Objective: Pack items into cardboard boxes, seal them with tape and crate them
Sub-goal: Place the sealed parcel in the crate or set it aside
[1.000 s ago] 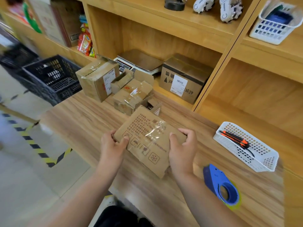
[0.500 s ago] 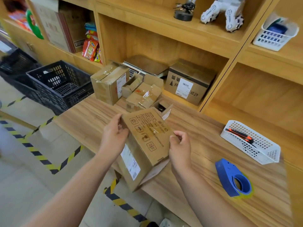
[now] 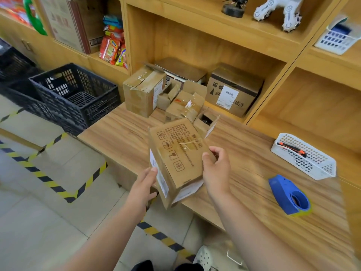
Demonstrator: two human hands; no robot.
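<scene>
Item 1: cardboard box, taped and tilted, which we hold in 2 hands over the table's near edge. Our left hand grips its labelled side, and our right hand pinches the opposite edge.

Right of our right fingers: 1 blue tape dispenser, 1 white basket holding 1 cutter.

Beyond our left fingers: 1 black crate.

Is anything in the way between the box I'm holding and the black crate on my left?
Nothing visible does. Left hand and right hand hold the box; only bare floor lies toward the open-topped black crate.
</scene>
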